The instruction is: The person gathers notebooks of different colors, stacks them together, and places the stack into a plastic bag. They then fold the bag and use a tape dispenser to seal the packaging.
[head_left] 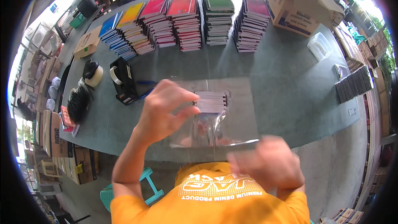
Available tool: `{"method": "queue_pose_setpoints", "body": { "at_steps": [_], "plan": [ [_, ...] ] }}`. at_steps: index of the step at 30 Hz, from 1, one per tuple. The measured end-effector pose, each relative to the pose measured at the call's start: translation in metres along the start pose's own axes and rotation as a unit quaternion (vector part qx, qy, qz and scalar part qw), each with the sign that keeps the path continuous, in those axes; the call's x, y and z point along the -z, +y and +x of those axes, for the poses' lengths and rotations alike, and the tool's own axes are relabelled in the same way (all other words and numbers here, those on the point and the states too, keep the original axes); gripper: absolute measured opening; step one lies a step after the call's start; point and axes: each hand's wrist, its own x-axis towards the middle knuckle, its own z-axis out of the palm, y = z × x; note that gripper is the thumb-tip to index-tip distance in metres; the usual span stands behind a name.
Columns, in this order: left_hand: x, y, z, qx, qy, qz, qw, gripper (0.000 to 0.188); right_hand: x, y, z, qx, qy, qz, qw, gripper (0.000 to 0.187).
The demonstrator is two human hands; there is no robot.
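A clear plastic bag (242, 99) lies flat on the table in front of me. In or under its film is a small white stack (210, 101) with black marks along both sides; I cannot make out its exact kind. Beside the stack's left edge is my left hand (163, 101), thumb and fingertips apart in a C shape, with nothing visible gripped between them. My right hand (269, 159) is smeared by motion near the bag's lower right corner, in front of my chest. Its fingers do not show clearly enough to tell if they hold anything.
Several tall stacks of notebooks (219, 1) line the far side. A cardboard box (298, 14) stands far right, above a clear plastic container (319, 46) and a dark stacked block (354, 84). Leftward are a black tape dispenser (124, 81), a tape roll (96, 76) and a black brush (78, 103).
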Motion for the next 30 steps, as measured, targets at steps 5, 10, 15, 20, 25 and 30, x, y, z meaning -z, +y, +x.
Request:
{"method": "queue_pose_setpoints", "body": {
  "at_steps": [5,10,15,20,25,30],
  "plan": [
    [-0.03,-0.001,0.014,-0.108,-0.194,0.138,0.965,0.041,-0.037,0.109,0.002,-0.159,-0.138,-0.203,0.956,0.028],
    [-0.039,0.011,0.012,-0.071,-0.123,0.111,0.984,0.033,-0.038,0.114,0.001,-0.147,-0.099,-0.117,0.977,0.011],
    [-0.05,0.005,-0.016,-0.048,-0.159,0.172,0.971,0.014,-0.065,0.114,-0.032,-0.223,0.288,0.057,0.93,0.011],
    [-0.033,0.029,-0.027,-0.171,-0.176,0.135,0.96,0.018,-0.105,0.115,-0.05,-0.18,0.142,-0.108,0.967,0.04],
    [-0.012,0.01,-0.019,-0.221,-0.239,0.123,0.938,0.035,-0.096,0.116,-0.036,-0.129,0.01,-0.234,0.964,0.048],
    [-0.013,-0.017,0.022,-0.208,-0.147,0.168,0.952,0.022,-0.11,0.128,-0.041,-0.098,0.033,-0.236,0.966,0.043]
  ]
}}
